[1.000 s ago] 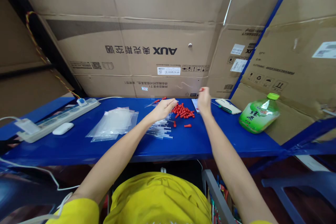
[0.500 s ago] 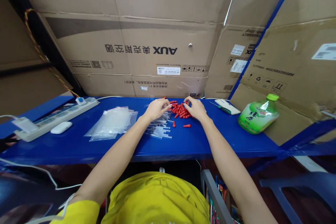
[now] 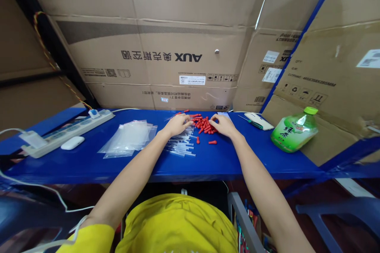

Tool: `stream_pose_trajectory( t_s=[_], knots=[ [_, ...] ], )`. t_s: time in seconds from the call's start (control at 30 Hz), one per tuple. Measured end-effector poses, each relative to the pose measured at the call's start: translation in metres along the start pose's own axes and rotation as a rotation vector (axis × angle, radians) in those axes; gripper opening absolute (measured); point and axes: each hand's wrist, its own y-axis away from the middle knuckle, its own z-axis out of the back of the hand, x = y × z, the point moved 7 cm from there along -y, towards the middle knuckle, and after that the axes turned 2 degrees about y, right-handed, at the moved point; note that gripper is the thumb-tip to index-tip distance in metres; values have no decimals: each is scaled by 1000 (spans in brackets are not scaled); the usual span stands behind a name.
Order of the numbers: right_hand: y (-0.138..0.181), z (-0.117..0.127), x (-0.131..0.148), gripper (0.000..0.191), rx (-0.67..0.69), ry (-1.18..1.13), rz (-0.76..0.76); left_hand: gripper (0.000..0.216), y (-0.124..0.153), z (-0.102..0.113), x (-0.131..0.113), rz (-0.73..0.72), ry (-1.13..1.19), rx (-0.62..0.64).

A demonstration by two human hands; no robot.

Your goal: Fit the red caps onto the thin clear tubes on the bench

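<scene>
My left hand [image 3: 177, 125] rests over a pile of thin clear tubes [image 3: 181, 148], its fingers curled with the tips close together; what they hold is hidden. At the right side of a heap of red rubber bulbs [image 3: 204, 125], my right hand [image 3: 223, 125] has thumb and forefinger bent into a pinch, the tips at a bulb on the heap's edge. Two loose bulbs lie in front of the heap. Behind my left hand, a red-ended piece [image 3: 184, 111] lies near the back of the blue table [image 3: 225, 162].
Clear plastic bags [image 3: 129, 138] lie to the left, beside a white case [image 3: 73, 142] and a power strip [image 3: 71, 130]. On the right are a green-handled screwdriver [image 3: 253, 123], a pale flat object [image 3: 263, 120] and a green drink bottle [image 3: 293, 131]. Cardboard [image 3: 178, 35] walls the back.
My right hand has come down slightly at the edge of the bulb heap. My left hand stays over the tubes, its fingers a little more curled. The view has shifted slightly.
</scene>
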Motion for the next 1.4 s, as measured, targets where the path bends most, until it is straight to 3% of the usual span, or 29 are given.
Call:
stream_pose_trajectory(
  t_s=[0.17,0.37,0.87,1.0,1.17,1.4],
  knots=[
    [-3,1,1,22,-36,19,14,28,-3,-1,10,32,-66,-113],
    [-3,0,8,16,-113,-23,40,25,-7,-15,22,48,-97,-21],
    [-2,-4,19,14,-136,-74,67,9,-9,-15,25,87,-71,-38],
    [0,-1,25,17,-164,-68,72,8,-9,-2,10,20,3,-126],
    [5,5,47,29,-190,-113,154,21,-5,13,-27,-94,170,-180],
    [7,11,57,20,-223,-210,186,31,-4,10,-51,-143,193,-171]
  ],
)
